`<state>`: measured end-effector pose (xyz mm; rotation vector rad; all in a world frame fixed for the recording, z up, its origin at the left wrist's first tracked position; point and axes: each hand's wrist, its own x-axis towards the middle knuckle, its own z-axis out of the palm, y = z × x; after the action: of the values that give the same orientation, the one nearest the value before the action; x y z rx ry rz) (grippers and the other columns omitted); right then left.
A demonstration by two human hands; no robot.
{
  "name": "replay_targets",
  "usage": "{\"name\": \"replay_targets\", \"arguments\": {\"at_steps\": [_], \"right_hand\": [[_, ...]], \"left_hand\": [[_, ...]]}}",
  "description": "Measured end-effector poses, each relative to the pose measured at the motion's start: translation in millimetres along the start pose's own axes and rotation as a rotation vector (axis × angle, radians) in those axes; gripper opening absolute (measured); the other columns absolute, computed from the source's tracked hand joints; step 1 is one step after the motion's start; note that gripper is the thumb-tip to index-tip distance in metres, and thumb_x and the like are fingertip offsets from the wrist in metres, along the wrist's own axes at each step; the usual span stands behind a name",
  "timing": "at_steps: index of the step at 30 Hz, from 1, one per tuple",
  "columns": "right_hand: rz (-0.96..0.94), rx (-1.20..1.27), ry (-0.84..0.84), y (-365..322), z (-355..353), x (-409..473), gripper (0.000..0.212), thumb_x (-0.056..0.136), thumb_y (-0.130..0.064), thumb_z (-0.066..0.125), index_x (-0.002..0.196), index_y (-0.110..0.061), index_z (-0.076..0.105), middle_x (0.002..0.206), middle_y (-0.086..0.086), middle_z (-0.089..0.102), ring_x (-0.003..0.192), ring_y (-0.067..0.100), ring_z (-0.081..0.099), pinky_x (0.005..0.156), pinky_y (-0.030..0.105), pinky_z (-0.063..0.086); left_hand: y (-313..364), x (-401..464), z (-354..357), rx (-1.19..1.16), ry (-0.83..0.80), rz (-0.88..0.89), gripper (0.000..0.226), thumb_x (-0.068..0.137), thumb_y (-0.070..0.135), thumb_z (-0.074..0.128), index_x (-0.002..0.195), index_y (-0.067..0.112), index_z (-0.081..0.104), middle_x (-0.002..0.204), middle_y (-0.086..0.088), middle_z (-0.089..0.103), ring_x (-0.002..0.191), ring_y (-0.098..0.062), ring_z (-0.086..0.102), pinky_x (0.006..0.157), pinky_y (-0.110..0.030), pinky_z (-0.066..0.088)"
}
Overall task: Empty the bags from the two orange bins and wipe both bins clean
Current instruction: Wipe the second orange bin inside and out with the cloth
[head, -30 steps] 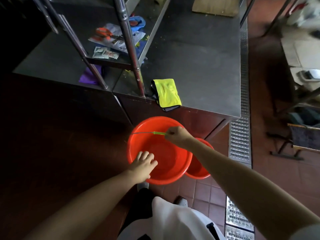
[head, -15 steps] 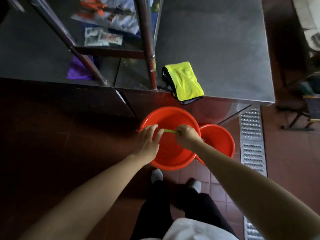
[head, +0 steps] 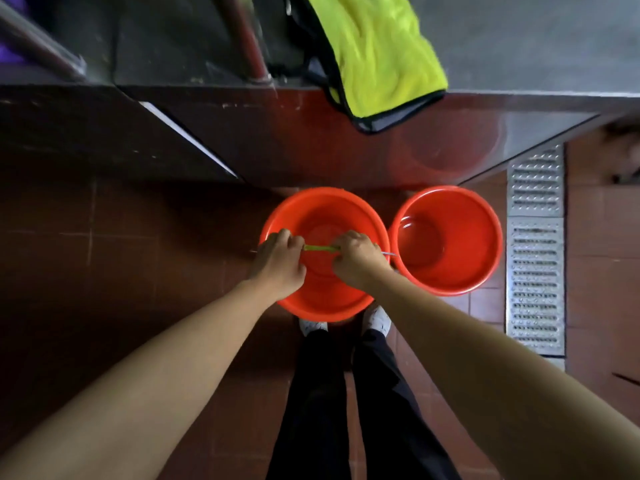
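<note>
While both of my hands are on the wire handle of the nearer orange bin (head: pixel 325 299), the biggest risk I judge is that bin swinging into its neighbour: the second orange bin (head: pixel 450 271) stands just beside it on the red tile floor (head: pixel 121 254), their rims almost touching, so a crooked lift could knock it over or send it skidding toward the metal drain grate (head: pixel 535 271). A lesser risk is the steel counter (head: pixel 519 46) overhead; raising the bin straight up could catch its edge, and the yellow cleaning cloth (head: pixel 384 53), which hangs partly over that edge, could be dragged off onto the floor before I need it for wiping. Smaller still, the handle itself: my left hand (head: pixel 278 263) is curled over the wire at its left end and my right hand (head: pixel 358 259) is curled over it at the right, with only the short green grip sleeve (head: pixel 320 248) showing between them, so thin wire could slip or bite. As for contents, the nearer bin shows bare orange plastic with no bag I can make out; the second bin also looks bagless, its own wire handle lying down inside, and I cannot tell whether a wet film sits at its bottom.
</note>
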<state>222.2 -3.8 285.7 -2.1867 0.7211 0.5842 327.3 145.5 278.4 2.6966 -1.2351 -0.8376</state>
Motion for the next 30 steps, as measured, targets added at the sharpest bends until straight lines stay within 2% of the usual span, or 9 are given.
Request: {"name": "replay_targets", "arguments": {"at_steps": [5, 10, 13, 16, 24, 26, 27, 29, 30], "right_hand": [[0.035, -0.016, -0.037, 30, 29, 33, 0.038, 0.080, -0.020, 0.058, 0.118, -0.018, 0.063, 0.121, 0.009, 0.059, 0.119, 0.034, 0.052, 0.099, 0.042, 0.045], [0.039, -0.016, -0.043, 52, 51, 68, 0.043, 0.083, -0.021, 0.058, 0.126, -0.020, 0.061, 0.124, 0.007, 0.056, 0.123, 0.033, 0.048, 0.102, 0.043, 0.042], [0.061, -0.057, -0.021, 65, 59, 85, 0.044, 0.082, -0.024, 0.058, 0.127, -0.026, 0.060, 0.127, 0.004, 0.055, 0.125, 0.030, 0.046, 0.102, 0.043, 0.038], [0.080, -0.070, 0.028, 76, 63, 99, 0.047, 0.082, -0.025, 0.058, 0.129, -0.027, 0.059, 0.127, 0.003, 0.054, 0.127, 0.030, 0.044, 0.102, 0.043, 0.034], [0.053, -0.074, 0.111, 91, 54, 110, 0.040, 0.085, -0.024, 0.057, 0.124, -0.028, 0.064, 0.123, 0.003, 0.058, 0.122, 0.031, 0.048, 0.102, 0.042, 0.035], [0.056, -0.079, 0.104, 94, 53, 103, 0.030, 0.088, -0.024, 0.053, 0.113, -0.027, 0.068, 0.118, 0.003, 0.061, 0.118, 0.030, 0.051, 0.096, 0.041, 0.035], [0.064, -0.090, 0.095, 96, 54, 99, 0.022, 0.089, -0.025, 0.050, 0.100, -0.026, 0.070, 0.112, 0.004, 0.064, 0.113, 0.031, 0.055, 0.091, 0.040, 0.036], [0.118, -0.081, 0.040, 102, 56, 86, 0.023, 0.092, -0.027, 0.046, 0.075, -0.021, 0.060, 0.099, 0.008, 0.067, 0.100, 0.035, 0.061, 0.079, 0.036, 0.037], [0.137, -0.087, -0.002, 105, 57, 78, 0.026, 0.093, -0.028, 0.045, 0.071, -0.020, 0.056, 0.095, 0.010, 0.068, 0.095, 0.036, 0.062, 0.076, 0.035, 0.039]], "left_hand": [[-11, 23, 50, -0.046, 0.010, -0.005, 0.022, 0.077, 0.014, 0.060, 0.098, 0.012, 0.055, 0.103, -0.008, 0.050, 0.100, -0.031, 0.049, 0.085, -0.042, 0.047], [-25, 54, 76, -0.044, -0.017, -0.017, 0.028, 0.078, 0.016, 0.058, 0.106, 0.014, 0.056, 0.109, -0.007, 0.050, 0.105, -0.030, 0.049, 0.089, -0.040, 0.043], [-25, 71, 87, 0.015, -0.061, -0.014, 0.034, 0.080, 0.019, 0.057, 0.113, 0.016, 0.055, 0.114, -0.006, 0.051, 0.109, -0.030, 0.050, 0.093, -0.039, 0.039], [-24, 84, 99, 0.038, -0.039, -0.011, 0.034, 0.080, 0.020, 0.056, 0.114, 0.016, 0.054, 0.115, -0.006, 0.050, 0.110, -0.029, 0.050, 0.094, -0.039, 0.038], [-16, 97, 109, -0.010, 0.001, 0.007, 0.034, 0.080, 0.020, 0.058, 0.114, 0.014, 0.054, 0.112, -0.007, 0.050, 0.107, -0.030, 0.047, 0.091, -0.040, 0.040], [-16, 92, 111, -0.085, -0.002, 0.007, 0.028, 0.084, 0.019, 0.055, 0.111, 0.014, 0.058, 0.110, -0.007, 0.054, 0.106, -0.030, 0.049, 0.090, -0.039, 0.041], [-16, 89, 111, -0.133, -0.012, -0.001, 0.024, 0.087, 0.019, 0.052, 0.109, 0.014, 0.061, 0.109, -0.006, 0.057, 0.105, -0.030, 0.052, 0.088, -0.038, 0.042], [-16, 81, 112, -0.219, -0.074, -0.042, 0.025, 0.093, 0.020, 0.047, 0.109, 0.017, 0.065, 0.111, -0.004, 0.062, 0.107, -0.028, 0.056, 0.088, -0.034, 0.044], [-16, 76, 112, -0.252, -0.116, -0.066, 0.027, 0.095, 0.020, 0.044, 0.112, 0.018, 0.066, 0.115, -0.003, 0.063, 0.109, -0.026, 0.057, 0.091, -0.034, 0.045]]}}
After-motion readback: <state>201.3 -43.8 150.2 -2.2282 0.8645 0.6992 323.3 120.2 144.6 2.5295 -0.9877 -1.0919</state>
